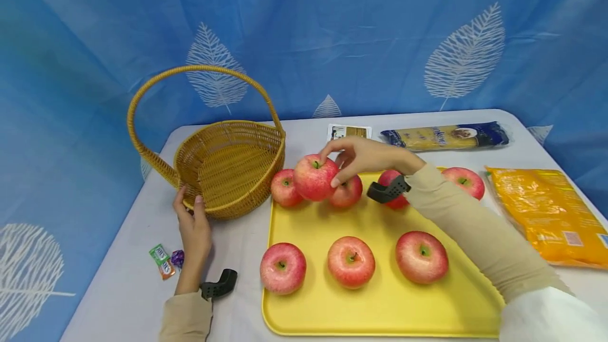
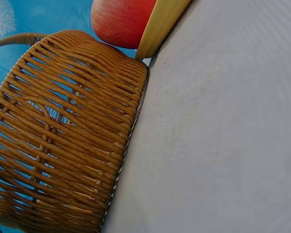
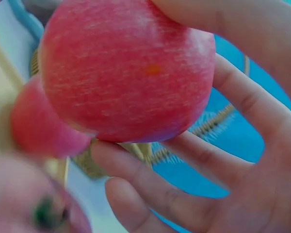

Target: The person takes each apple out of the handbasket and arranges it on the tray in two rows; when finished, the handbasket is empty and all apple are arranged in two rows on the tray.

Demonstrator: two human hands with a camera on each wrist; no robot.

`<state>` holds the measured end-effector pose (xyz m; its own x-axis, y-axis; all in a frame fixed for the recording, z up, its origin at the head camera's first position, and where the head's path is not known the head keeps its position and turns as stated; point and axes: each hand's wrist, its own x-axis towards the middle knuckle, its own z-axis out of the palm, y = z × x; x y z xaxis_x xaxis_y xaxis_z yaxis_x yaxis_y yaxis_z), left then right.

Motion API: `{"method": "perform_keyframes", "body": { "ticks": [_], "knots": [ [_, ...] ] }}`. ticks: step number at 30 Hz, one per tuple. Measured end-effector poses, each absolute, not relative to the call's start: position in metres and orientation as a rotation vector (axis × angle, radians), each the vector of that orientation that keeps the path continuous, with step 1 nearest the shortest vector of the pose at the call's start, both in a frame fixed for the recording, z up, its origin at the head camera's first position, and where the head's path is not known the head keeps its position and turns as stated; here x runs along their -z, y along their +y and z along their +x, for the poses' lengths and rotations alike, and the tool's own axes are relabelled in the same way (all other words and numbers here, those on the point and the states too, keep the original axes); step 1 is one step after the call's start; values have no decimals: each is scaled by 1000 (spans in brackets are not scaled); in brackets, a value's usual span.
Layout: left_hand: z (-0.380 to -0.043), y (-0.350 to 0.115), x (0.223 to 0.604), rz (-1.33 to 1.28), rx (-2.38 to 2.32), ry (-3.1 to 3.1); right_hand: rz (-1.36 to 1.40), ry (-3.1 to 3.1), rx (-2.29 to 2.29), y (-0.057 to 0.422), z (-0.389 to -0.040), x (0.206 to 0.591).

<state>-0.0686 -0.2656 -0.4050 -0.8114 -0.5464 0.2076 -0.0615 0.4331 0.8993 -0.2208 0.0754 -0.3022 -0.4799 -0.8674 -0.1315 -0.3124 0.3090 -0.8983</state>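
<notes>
Between thumb and fingers, my right hand holds a red apple above the back left part of a yellow tray. In the right wrist view the apple fills the space by the fingers, its underside showing. More apples lie on the tray, including one at the front middle and one at the back left corner. A wicker basket with a tall hooped handle stands left of the tray, its inside bare. My left hand grips its near left rim beside the handle's foot.
Small candies lie left of my left forearm. Behind the tray are a small packet and a long blue and yellow package. An orange bag lies to the right. A blue curtain hangs behind the table.
</notes>
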Motion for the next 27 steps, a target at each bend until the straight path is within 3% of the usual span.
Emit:
{"method": "perform_keyframes", "body": {
  "ticks": [11, 27],
  "knots": [
    [-68, -261, 404, 515, 1351, -2210, -1008, 2058, 1221, 199, -187, 315],
    [-67, -260, 405, 540, 1336, -2221, -913, 2315, 1350, 308, -111, 353]
  ]
}}
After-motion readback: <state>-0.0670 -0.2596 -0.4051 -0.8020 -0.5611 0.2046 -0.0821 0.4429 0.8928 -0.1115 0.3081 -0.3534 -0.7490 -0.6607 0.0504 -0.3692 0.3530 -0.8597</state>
